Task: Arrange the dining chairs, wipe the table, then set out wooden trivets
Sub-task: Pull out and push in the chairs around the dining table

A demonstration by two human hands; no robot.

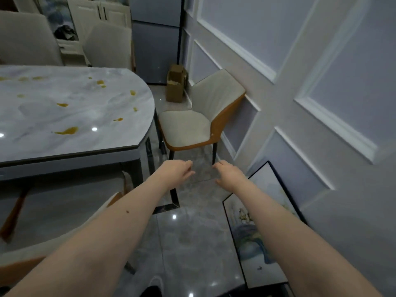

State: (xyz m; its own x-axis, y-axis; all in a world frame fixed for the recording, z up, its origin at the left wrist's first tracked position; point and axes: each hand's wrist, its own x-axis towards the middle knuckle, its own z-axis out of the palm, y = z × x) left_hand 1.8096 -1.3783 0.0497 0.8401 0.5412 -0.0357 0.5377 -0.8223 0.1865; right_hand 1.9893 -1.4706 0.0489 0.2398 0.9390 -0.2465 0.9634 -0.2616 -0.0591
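Your two bare forearms reach out from the bottom of the view over the glossy grey floor [192, 243]. Your left hand [175, 171] and right hand [228, 173] hover side by side in the air with a small gap between them, palms down. Each grip is loose, fingers a little curled, and neither one holds or touches anything.

Just beyond your hands stands a chair [192, 123] with a cream seat and back and an orange shell on dark legs. Its back is close to the panelled wall [300, 61] and its seat faces the counter [64, 108]; chair and hands are apart.

At your left the counter has a marbled grey top with a rounded end, and amber spills [67, 131] lie scattered over it. A second chair [64, 221] is tucked under its near side, by your left forearm. Two more chairs [107, 46] stand at its far side.

A framed picture [257, 228] leans against the wall at your right, its foot on the floor. A cardboard box [175, 84] sits on the floor in the far corner, behind the first chair.
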